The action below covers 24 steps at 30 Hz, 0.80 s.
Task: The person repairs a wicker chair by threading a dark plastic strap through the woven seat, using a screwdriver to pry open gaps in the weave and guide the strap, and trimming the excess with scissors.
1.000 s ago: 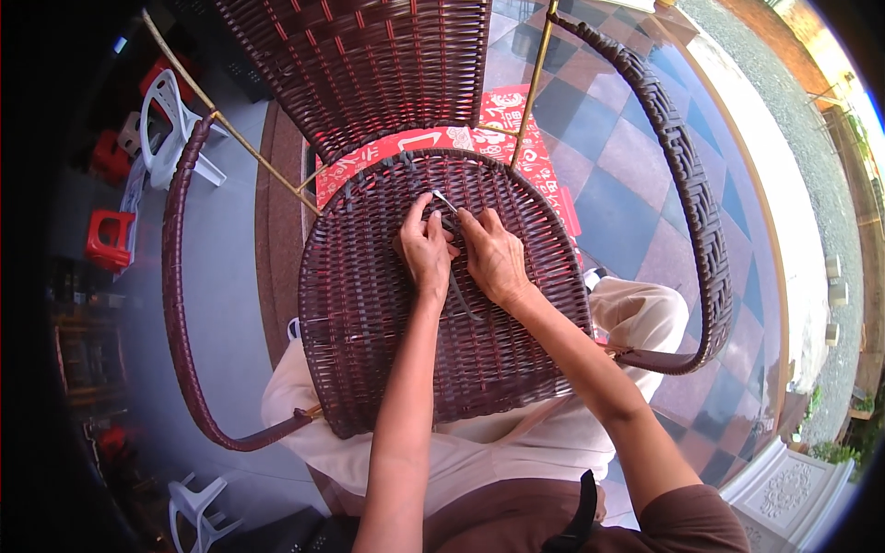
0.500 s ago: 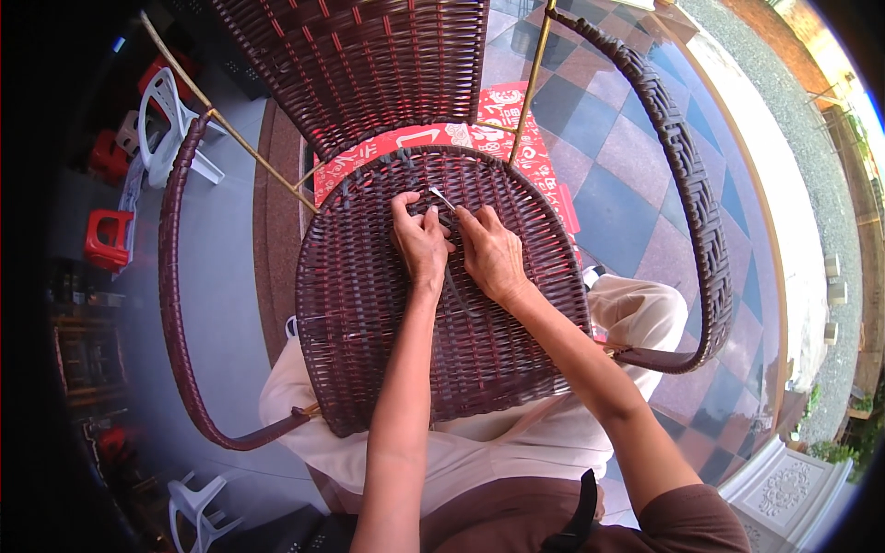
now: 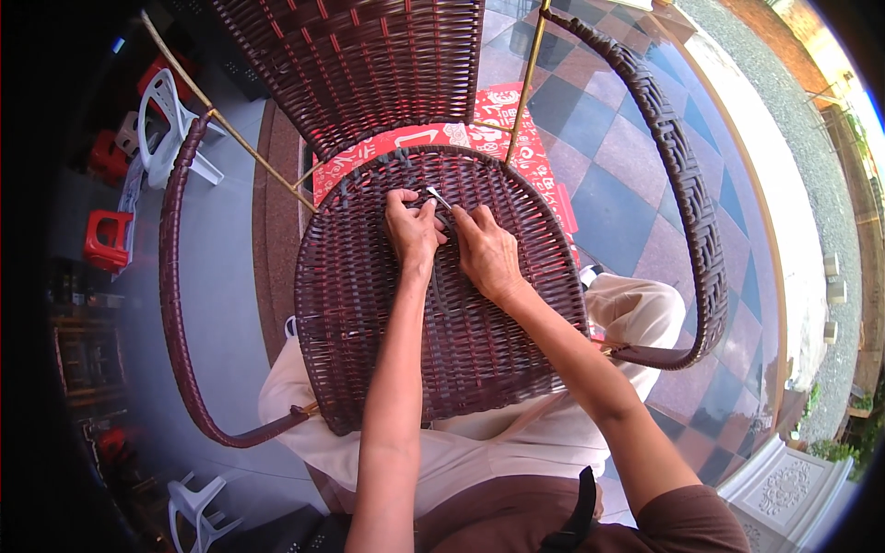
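A dark brown woven chair seat [image 3: 355, 295] lies across my lap, with red showing through its gaps. My right hand [image 3: 486, 253] is closed around a flat-tipped screwdriver [image 3: 435, 195], its handle hidden in the fingers. The bright metal tip points up and left, at the weave near the left fingertips. Curled on the seat just beside it, my left hand [image 3: 412, 229] has thumb and fingers pinched together; what they hold is hidden. A loose dark strip [image 3: 439, 288] trails over the seat below and between the hands.
The woven backrest [image 3: 369, 64] rises beyond the seat. Wrapped armrests curve on the left [image 3: 171, 304] and right [image 3: 687, 194], joined to bare metal rods. A red printed cloth [image 3: 530, 152] lies behind. White plastic chairs [image 3: 164, 120] and a red stool [image 3: 108, 238] stand at left.
Both hands stay at nearly the same spot on the weave, with the left fingers slightly shifted. The chair has moved very slightly left in view.
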Available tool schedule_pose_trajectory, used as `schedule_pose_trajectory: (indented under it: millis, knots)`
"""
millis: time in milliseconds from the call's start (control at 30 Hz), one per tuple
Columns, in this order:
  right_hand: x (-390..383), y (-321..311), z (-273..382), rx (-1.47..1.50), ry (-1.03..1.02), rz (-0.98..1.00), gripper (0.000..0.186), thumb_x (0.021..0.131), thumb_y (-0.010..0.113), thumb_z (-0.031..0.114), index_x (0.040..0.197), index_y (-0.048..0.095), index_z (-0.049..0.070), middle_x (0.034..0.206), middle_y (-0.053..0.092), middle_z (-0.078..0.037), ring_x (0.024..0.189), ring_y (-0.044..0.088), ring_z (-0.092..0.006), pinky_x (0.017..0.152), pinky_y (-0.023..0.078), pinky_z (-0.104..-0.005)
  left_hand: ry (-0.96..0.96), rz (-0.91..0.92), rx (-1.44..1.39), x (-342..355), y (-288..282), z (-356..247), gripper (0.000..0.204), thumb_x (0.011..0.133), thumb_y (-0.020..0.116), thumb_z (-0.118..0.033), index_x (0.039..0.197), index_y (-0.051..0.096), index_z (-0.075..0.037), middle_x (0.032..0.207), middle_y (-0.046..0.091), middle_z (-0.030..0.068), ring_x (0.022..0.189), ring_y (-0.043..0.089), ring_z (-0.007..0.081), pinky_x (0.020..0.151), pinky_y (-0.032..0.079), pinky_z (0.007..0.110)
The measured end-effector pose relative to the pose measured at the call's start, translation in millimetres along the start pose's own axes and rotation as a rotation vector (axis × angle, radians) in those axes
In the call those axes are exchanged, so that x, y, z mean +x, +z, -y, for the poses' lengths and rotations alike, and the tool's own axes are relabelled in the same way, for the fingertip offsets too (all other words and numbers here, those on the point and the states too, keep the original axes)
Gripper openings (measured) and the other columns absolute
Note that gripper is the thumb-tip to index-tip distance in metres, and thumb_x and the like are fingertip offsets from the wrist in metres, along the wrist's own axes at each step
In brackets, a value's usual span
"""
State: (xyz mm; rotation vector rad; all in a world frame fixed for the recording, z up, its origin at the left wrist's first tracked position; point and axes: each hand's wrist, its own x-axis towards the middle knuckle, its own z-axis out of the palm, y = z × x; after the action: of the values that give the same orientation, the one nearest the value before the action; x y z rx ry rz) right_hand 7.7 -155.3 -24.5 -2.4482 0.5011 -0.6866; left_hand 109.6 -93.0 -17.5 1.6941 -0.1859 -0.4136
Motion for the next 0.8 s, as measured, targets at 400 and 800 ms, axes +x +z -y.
schedule_pose_trajectory:
  millis: [400, 800]
  knots:
    - [2.0, -2.9, 3.6, -0.006, 0.004, 0.012, 0.03, 0.079, 0.051, 0.007, 0.109, 0.051, 0.005, 0.086, 0.049, -0.015, 0.067, 0.057, -0.0344, 0.055, 0.046, -0.0428, -0.182, 0.014, -0.17, -20.1, -14.9, 3.7, 0.009, 0.08, 0.059, -0.005, 0.077, 0.055, 0.003, 0.065, 0.06, 0.0114, 0.048, 0.058, 0.0168, 0.043, 0.048, 0.025]
    - [31.7, -23.6, 8.5, 0.02, 0.192, -0.011, 0.02, 0.08, 0.059, 0.02, 0.071, 0.052, 0.003, 0.06, 0.054, -0.017, 0.061, 0.055, -0.0372, 0.054, 0.042, -0.0424, -0.149, -0.023, -0.154, -11.3, -13.1, 11.4, 0.01, 0.08, 0.055, -0.003, 0.073, 0.055, 0.005, 0.059, 0.058, 0.01, 0.046, 0.058, 0.0155, 0.04, 0.047, 0.024]
